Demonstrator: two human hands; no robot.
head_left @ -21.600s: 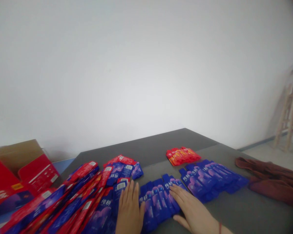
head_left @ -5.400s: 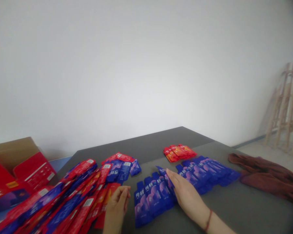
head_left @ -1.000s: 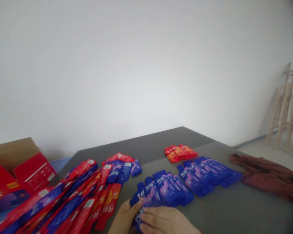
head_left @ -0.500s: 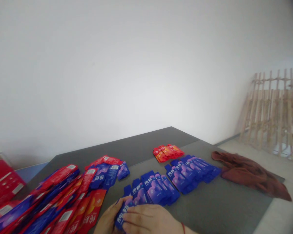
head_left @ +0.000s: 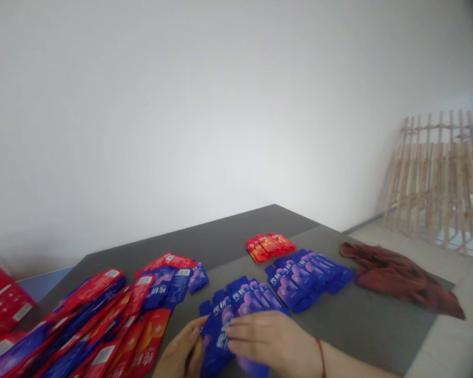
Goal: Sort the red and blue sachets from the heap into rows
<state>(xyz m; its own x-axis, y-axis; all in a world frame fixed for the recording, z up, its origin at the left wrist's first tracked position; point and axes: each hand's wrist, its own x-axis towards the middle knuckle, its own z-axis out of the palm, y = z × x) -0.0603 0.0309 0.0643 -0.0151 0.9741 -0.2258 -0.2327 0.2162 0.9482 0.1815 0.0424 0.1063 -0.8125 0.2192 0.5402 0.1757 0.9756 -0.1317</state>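
Observation:
Near the table's front edge, my left hand [head_left: 185, 349] grips the left side of a blue printed packet [head_left: 215, 344], thumb and fingers pressed on it. My right hand [head_left: 270, 338], with a thin red band at the wrist, lies over the packet's right part with its fingers together; what is under the palm is hidden. Just beyond my hands, a fanned row of blue packets [head_left: 246, 296] rests on the table. A second blue fan [head_left: 307, 278] lies farther right, and a small fan of red packets [head_left: 268, 247] sits behind it.
A heap of red and blue packets [head_left: 90, 325] covers the left of the grey table [head_left: 335, 325]. A smaller mixed pile [head_left: 167, 283] lies behind it. At right is a brown cloth [head_left: 402, 278]. A red box [head_left: 3, 304] stands far left; wooden racks [head_left: 437, 178] lean beyond.
My right hand has moved right and slightly up, showing more of its forearm. More of the blue packet shows between my hands. The view has shifted slightly.

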